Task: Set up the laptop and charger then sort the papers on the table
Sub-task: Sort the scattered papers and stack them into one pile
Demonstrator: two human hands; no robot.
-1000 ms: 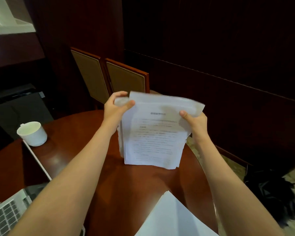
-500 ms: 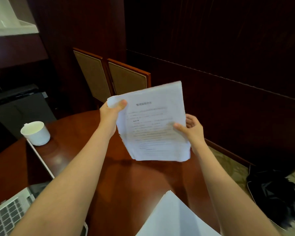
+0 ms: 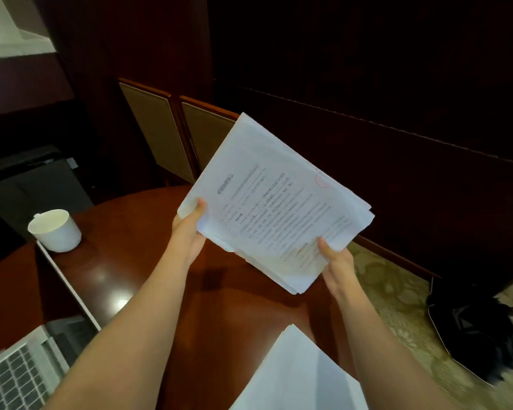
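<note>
2 hands lift a thick stack of printed white papers (image 3: 274,208) mid-frame above the round red-brown wooden table (image 3: 234,306): left hand (image 3: 188,229) pinches its left corner, right hand (image 3: 336,261) grips the lower edge, thumbs on top. Lower left, an open silver laptop (image 3: 21,371).

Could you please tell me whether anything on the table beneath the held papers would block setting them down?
Nothing visible does: the brown wooden table under the printed white paper stack looks bare; the white cup and open silver laptop sit off to the left.
</note>
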